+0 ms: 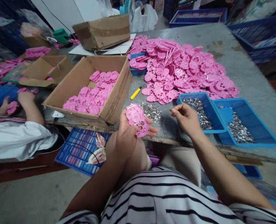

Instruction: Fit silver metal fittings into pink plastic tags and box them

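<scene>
Pink piece (134, 115), grasped by the left grip (126, 137) at the bench's near edge (164, 132), could drop if tilted; whether the right grip (188, 119) holds anything, I cannot tell.

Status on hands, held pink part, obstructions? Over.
Left hand holding pink part, thumb on top. Right hand beside blue tray, grip unclear. Small metal pieces heaped between hands.

No text or number can be read, the fine marks (135, 116) on the pink piece (137, 120) being illegible.
</scene>
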Demonstrator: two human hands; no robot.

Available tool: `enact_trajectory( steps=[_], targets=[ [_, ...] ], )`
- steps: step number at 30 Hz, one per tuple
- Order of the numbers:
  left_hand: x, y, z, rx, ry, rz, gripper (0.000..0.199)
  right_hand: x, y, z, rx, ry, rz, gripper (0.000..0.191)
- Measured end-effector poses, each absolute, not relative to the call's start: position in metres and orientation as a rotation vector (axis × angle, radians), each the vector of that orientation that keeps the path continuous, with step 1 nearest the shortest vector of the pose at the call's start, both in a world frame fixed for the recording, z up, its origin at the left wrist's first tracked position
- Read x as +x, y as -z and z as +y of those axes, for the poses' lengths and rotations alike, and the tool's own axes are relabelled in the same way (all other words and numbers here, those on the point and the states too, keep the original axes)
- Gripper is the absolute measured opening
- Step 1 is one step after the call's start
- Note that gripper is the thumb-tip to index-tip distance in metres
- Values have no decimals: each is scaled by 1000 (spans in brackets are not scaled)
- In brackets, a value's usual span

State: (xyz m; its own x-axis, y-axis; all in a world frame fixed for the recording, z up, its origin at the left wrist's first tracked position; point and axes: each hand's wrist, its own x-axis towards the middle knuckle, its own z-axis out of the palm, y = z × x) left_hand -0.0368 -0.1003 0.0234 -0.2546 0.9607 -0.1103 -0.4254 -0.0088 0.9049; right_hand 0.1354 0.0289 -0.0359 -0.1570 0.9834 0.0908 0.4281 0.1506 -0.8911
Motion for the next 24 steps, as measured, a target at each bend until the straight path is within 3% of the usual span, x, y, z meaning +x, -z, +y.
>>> enact_trajectory(
  steps=[3, 8, 15, 24],
  targets=[
    [-39, -18, -102, 717, -1490, 1083, 57, 158, 17, 43, -1596, -714, -1796, 10],
    [-45, -16, -103, 686, -1390, 998, 51, 183, 9, 55, -2140, -317, -2442, 4],
    [-49, -18, -103, 612, -1309, 959, 40, 171, 16, 39, -2185, -315, -2655, 21],
    [-47, -17, -103, 618, -1278, 1010, 45, 175, 20, 41, -2163, -413, -2542, 13]
  ],
)
